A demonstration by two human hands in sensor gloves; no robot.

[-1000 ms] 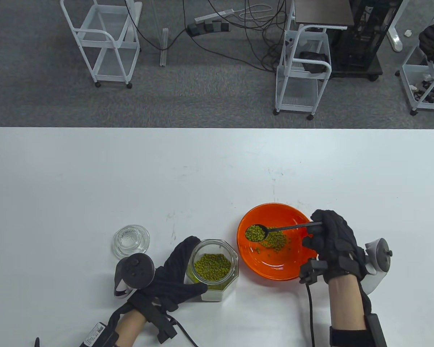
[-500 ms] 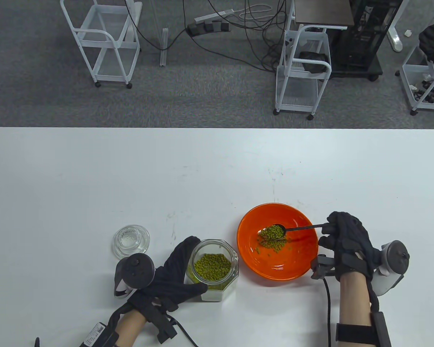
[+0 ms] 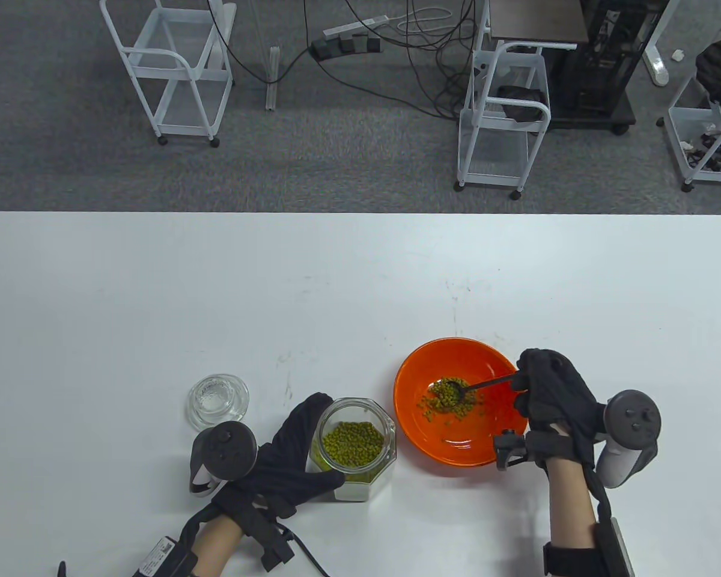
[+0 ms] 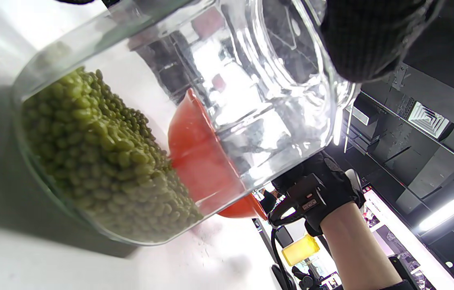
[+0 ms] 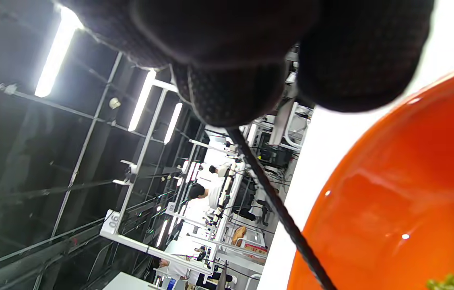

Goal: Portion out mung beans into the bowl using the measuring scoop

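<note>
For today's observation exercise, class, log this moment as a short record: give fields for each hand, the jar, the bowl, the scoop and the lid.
left hand: grips the hexagonal clear glass jar, steadying it upright on the white table
right hand: pinches the handle of the black long-handled measuring scoop
jar: open, partly filled with green mung beans
round orange bowl: right of the jar, holds a small bean pile
scoop: head tipped into the pile in the bowl
round clear glass lid: on the table, left of the jar
</note>
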